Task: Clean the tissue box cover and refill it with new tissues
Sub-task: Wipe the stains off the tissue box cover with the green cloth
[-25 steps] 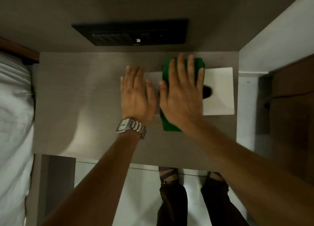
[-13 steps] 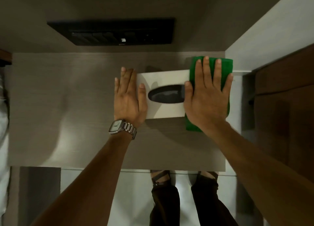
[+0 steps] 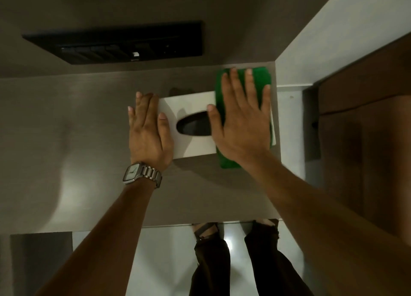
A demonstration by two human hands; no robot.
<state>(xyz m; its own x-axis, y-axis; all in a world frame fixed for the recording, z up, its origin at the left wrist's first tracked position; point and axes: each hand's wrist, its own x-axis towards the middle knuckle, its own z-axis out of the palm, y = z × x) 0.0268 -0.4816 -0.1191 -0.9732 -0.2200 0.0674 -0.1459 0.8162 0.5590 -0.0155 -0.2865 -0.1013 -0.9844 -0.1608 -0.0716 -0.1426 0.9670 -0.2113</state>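
Observation:
A white tissue box cover [image 3: 191, 105] with a dark oval slot [image 3: 193, 126] lies flat on a grey wooden table [image 3: 77, 129]. My left hand [image 3: 149, 131], fingers straight and together, presses flat on the cover's left end. A green cloth [image 3: 262, 78] is spread over the cover's right end. My right hand [image 3: 242, 122] lies flat on the cloth with fingers apart, pressing it down and hiding most of it. The slot looks dark, with no tissue showing.
A black panel [image 3: 120, 43] is set into the wall behind the table. A white wall [image 3: 347, 33] and a brown wooden door or cabinet [image 3: 367, 144] stand to the right. My legs and feet [image 3: 235, 251] show on the pale floor below the table's front edge.
My right hand has slid the green cloth from the middle of the cover to its right end, uncovering the oval slot. My left hand has stayed on the left end.

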